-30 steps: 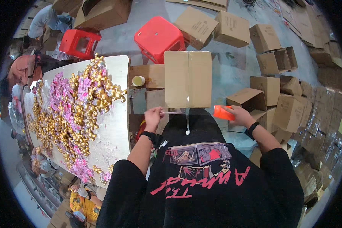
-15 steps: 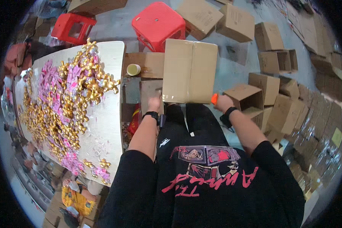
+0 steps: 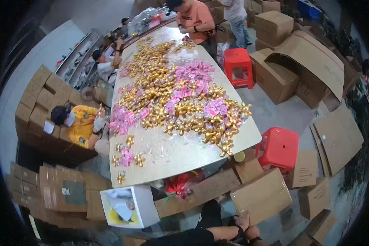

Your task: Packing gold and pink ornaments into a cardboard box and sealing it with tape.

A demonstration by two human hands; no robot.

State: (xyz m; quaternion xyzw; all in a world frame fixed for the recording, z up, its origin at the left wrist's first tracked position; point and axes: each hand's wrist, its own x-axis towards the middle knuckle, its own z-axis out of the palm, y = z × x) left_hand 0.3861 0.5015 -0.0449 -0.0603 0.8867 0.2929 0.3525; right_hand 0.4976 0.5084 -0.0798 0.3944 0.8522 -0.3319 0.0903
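Observation:
A taped cardboard box [image 3: 261, 196] sits at the lower right, close in front of me. My left hand [image 3: 242, 222], with a dark band at its wrist, is at the box's near edge, and its fingertips appear to touch the cardboard. Just below and partly behind it is my right hand [image 3: 252, 233], also banded in black. The two hands overlap, so how far their fingers are closed is hidden. No tool shows in either one.
A pale table [image 3: 180, 164] carries heaped gold balloon-dog-like figures [image 3: 151, 86] and pink packets [image 3: 194, 74]. Red stools [image 3: 279, 148] stand right of it. A white foam box [image 3: 147, 207] is at lower left. A person in yellow [image 3: 83, 125] and one in orange [image 3: 199, 22] are beside the table.
My view has swung left, bringing the whole table into sight. My hands, earlier on either side of the box, are now together at its near edge. The orange object in my right hand no longer shows.

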